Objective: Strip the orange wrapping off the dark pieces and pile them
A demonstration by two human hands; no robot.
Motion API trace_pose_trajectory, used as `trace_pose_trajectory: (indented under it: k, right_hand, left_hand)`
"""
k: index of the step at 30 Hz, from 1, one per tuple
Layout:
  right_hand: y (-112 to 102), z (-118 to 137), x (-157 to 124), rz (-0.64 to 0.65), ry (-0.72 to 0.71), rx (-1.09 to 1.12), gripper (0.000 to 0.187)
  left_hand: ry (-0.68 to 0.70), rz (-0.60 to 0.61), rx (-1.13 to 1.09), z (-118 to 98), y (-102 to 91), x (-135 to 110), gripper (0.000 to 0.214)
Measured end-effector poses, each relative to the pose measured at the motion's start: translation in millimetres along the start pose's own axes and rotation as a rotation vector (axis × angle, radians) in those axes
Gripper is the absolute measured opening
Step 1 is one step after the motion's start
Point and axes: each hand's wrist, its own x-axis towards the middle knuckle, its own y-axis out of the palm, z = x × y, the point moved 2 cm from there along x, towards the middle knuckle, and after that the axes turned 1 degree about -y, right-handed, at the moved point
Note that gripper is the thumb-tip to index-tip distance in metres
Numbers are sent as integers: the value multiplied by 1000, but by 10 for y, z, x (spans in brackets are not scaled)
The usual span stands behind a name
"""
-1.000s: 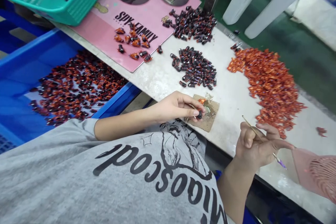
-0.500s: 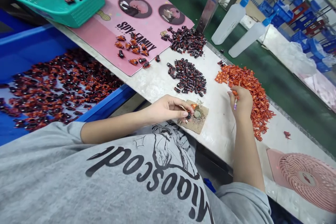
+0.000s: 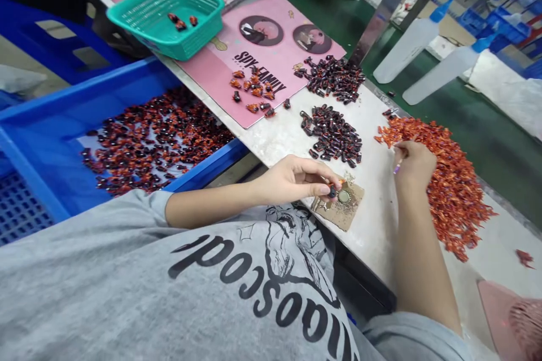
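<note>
My left hand (image 3: 298, 179) rests at the table's near edge and pinches a small dark piece (image 3: 332, 192) over a brown cardboard scrap (image 3: 339, 210) with a round blob on it. My right hand (image 3: 415, 162) is curled around a thin stick with a purple tip (image 3: 398, 166) and reaches into the heap of orange pieces (image 3: 449, 180). Two piles of dark pieces, one pile (image 3: 332, 132) near and another pile (image 3: 334, 74) farther back, lie beyond my left hand.
A pink mat (image 3: 237, 67) carries several orange-and-dark pieces and a teal basket (image 3: 165, 14). A blue crate (image 3: 51, 124) of assembled pieces sits left, below the table. Two white squeeze bottles (image 3: 415, 39) lean at the back right. A pink fan (image 3: 520, 316) is at the near right.
My right hand went from the near table edge out to the orange heap, still with the stick. My left hand has stayed on the cardboard. The view has shifted.
</note>
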Motion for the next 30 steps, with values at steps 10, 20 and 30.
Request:
trace_pose_trajectory:
  k: [10,20,30]
  right_hand:
    - [-568,807,-1375,-21,-210,873,11]
    - [-498,1036,-1700,-472,-266,585,28]
    - [-451,995,-1707,-627,-346,351,29]
  left_hand:
    - [-36,126,-107,70,96,81,14]
    - [-138,152,-267,54,260,100,14]
    - [-158,134,-285,33,320,107,14]
